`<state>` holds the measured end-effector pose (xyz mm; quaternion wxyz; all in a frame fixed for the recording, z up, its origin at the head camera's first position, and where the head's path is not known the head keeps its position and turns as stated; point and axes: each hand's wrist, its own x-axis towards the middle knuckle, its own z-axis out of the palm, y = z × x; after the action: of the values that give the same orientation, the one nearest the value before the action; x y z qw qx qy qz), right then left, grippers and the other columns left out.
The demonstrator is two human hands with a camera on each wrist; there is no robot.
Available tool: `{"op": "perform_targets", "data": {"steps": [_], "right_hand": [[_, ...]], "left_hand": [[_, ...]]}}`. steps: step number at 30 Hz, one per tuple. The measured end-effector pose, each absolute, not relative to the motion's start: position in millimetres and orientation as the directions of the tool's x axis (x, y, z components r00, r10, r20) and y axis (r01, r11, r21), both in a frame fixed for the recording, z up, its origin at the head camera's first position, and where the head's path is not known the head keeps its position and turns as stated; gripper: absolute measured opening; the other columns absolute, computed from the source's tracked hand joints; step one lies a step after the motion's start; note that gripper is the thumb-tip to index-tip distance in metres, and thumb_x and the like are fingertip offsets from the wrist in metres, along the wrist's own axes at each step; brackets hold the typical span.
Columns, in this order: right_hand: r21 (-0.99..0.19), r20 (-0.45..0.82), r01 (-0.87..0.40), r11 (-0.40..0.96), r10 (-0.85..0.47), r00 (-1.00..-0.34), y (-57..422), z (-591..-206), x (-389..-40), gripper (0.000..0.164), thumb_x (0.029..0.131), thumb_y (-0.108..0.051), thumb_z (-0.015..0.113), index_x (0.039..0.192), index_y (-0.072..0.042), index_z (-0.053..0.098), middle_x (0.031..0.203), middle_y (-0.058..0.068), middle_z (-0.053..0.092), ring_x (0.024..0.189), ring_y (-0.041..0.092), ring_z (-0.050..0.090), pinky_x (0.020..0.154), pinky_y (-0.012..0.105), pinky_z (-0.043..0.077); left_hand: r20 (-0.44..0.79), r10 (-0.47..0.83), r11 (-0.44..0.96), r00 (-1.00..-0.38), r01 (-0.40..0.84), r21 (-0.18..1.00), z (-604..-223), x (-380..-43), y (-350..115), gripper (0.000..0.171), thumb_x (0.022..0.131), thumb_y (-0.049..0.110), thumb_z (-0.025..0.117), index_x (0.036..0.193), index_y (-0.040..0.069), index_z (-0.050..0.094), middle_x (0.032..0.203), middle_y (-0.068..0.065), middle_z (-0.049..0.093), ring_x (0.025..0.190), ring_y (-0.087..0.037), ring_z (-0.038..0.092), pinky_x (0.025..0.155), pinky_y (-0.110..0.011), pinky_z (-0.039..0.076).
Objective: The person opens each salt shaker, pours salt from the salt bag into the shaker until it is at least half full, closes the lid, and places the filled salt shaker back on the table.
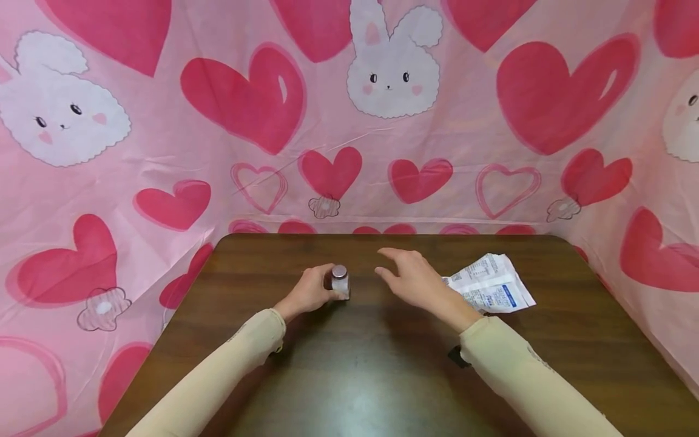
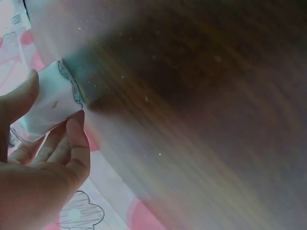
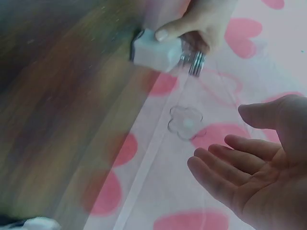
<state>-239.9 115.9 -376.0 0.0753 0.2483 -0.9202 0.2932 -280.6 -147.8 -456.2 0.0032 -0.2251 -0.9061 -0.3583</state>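
Note:
A small glass jar [image 1: 341, 285] with a metal screw lid stands upright near the middle of the table, whitish contents filling much of it. My left hand [image 1: 309, 291] grips it from the left, thumb on the near side and fingers behind. In the left wrist view the jar [image 2: 53, 100] sits between the thumb and curled fingers. To the right of the jar, apart from it, my right hand [image 1: 417, 282] hovers over the table. Its fingers are spread and relaxed, holding nothing; the right wrist view shows that hand [image 3: 254, 167] palm up to the camera.
A crumpled white printed paper packet [image 1: 494, 285] lies on the brown wooden table [image 1: 349, 376], beyond the right wrist. A pink cloth [image 1: 338, 133] with hearts and rabbits hangs behind the table and along both sides.

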Motion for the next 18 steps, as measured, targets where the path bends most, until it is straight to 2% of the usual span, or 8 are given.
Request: {"op": "perform_targets", "data": {"steps": [6, 10, 14, 18], "right_hand": [[-0.515, 0.288, -0.468, 0.718, -0.369, -0.884, 136.5, -384.3, -233.3, 0.046, 0.101, -0.023, 0.073, 0.140, 0.000, 0.064, 0.138, 0.018, 0.066, 0.124, 0.032, 0.065, 0.105, 0.054, 0.049], [-0.515, 0.291, -0.465, 0.720, -0.364, -0.885, 148.1, -389.6, -229.7, 0.048, 0.101, -0.023, 0.072, 0.141, 0.002, 0.063, 0.141, 0.019, 0.064, 0.129, 0.035, 0.061, 0.108, 0.055, 0.046], [-0.513, 0.306, -0.460, 0.725, -0.346, -0.887, 162.8, -391.0, -225.2, 0.048, 0.102, -0.022, 0.072, 0.142, 0.002, 0.062, 0.142, 0.020, 0.063, 0.132, 0.038, 0.059, 0.108, 0.058, 0.044], [-0.500, 0.316, -0.460, 0.734, -0.339, -0.886, 175.7, -388.5, -223.8, 0.048, 0.102, -0.022, 0.071, 0.143, 0.002, 0.061, 0.144, 0.020, 0.062, 0.131, 0.040, 0.058, 0.106, 0.060, 0.045]], "left_hand": [[0.155, 0.399, 0.644, -0.904, 0.397, 0.654, -454.6, -279.7, -152.7, 0.047, 0.081, 0.014, 0.094, 0.120, 0.005, 0.070, 0.102, -0.003, 0.071, 0.090, -0.017, 0.063, 0.085, -0.040, 0.054], [0.118, 0.389, 0.642, -0.914, 0.360, 0.677, -452.3, -277.3, -158.1, 0.065, 0.079, 0.015, 0.095, 0.135, 0.003, 0.064, 0.118, -0.009, 0.071, 0.102, -0.023, 0.065, 0.095, -0.045, 0.053], [0.107, 0.431, 0.641, -0.896, 0.387, 0.662, -447.1, -273.2, -170.4, 0.083, 0.078, 0.015, 0.096, 0.148, -0.001, 0.054, 0.137, -0.016, 0.066, 0.120, -0.031, 0.065, 0.106, -0.051, 0.048], [0.104, 0.491, 0.629, -0.865, 0.435, 0.644, -427.9, -267.4, -188.5, 0.077, 0.083, 0.010, 0.091, 0.148, -0.004, 0.053, 0.138, -0.022, 0.064, 0.125, -0.038, 0.063, 0.105, -0.055, 0.048]]}}
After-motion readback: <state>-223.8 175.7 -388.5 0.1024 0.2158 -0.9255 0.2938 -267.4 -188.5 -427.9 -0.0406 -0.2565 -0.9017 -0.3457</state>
